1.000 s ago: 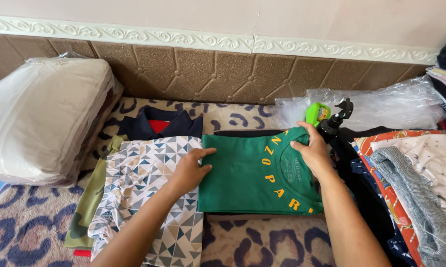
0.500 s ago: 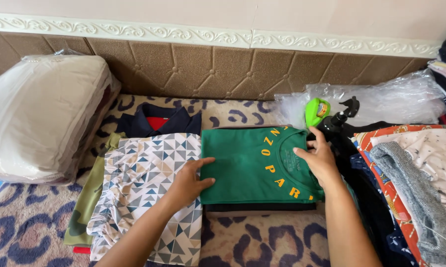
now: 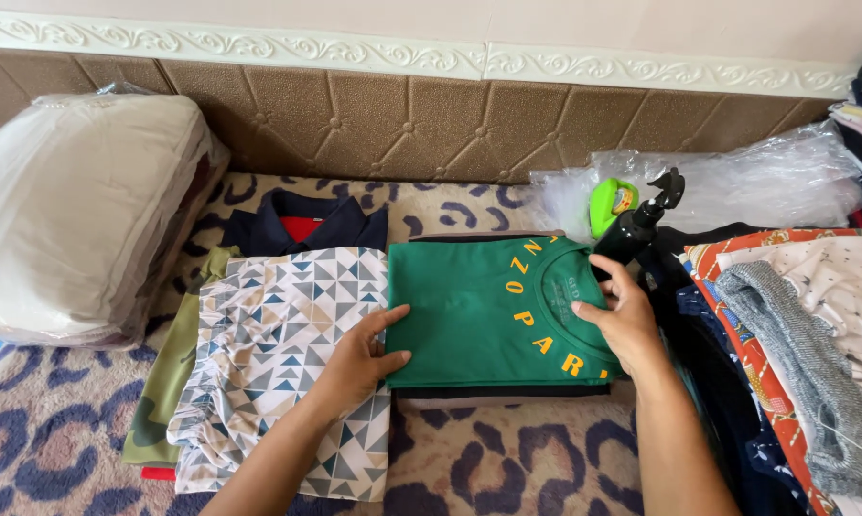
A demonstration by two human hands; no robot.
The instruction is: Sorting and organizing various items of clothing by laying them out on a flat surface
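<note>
Two bare forearms come in from the bottom edge of the view, and both are uncovered along their whole visible length; no sleeve shows before the picture ends. The left hand [image 3: 359, 358] wears no glove, ring or band that can be made out. The right hand [image 3: 622, 320] is likewise bare, its wrist free of a watch or bracelet. The fingernails are short and unpainted, as far as the view shows.

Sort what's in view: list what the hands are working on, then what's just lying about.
In hand:
- left hand and right hand on the folded green T-shirt
- dark garment beneath it

Lying about:
- triangle-patterned shirt
- black pump bottle
- bagged pillow
- grey knit
- clear plastic bag
</note>
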